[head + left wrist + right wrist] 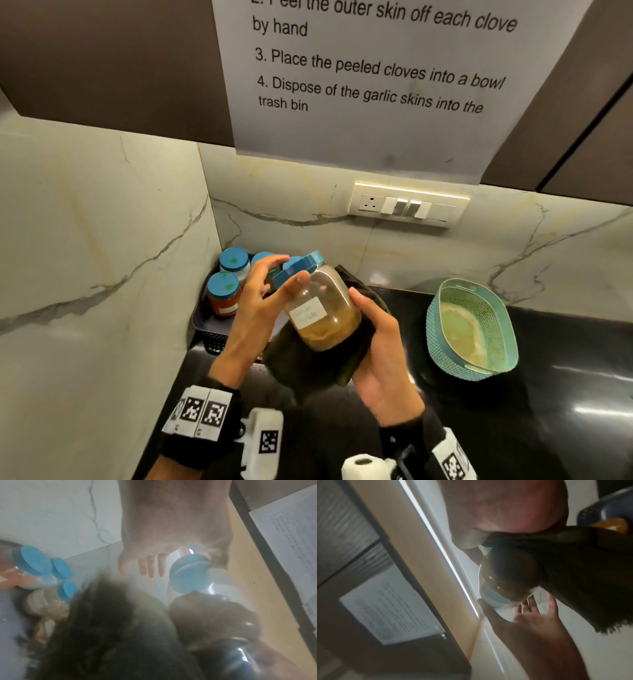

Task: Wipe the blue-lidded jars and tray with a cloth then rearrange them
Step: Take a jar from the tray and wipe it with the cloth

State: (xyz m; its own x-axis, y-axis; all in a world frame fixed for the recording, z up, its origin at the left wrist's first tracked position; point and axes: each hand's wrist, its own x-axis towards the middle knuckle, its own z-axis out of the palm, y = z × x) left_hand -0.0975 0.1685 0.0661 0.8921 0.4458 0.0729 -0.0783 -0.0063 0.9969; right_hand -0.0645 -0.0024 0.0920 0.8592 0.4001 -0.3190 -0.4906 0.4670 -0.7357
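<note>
Both hands hold one clear plastic jar (pixel 322 308) with a blue lid above the black counter (pixel 548 411). Right hand (pixel 383 359) cups it in a dark cloth (pixel 308 370); left hand (pixel 263 301) seems to pinch the lid. Other blue-lidded jars (pixel 224 291) sit in the grey tray (pixel 202 322).

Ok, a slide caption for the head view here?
Right hand cradles a tilted spice jar in a dark cloth; left hand grips its blue lid.

Bare forearms; black wristbands (pixel 197 442) carrying white square-code tags; white camera blocks (pixel 262 440) at wrists.
</note>
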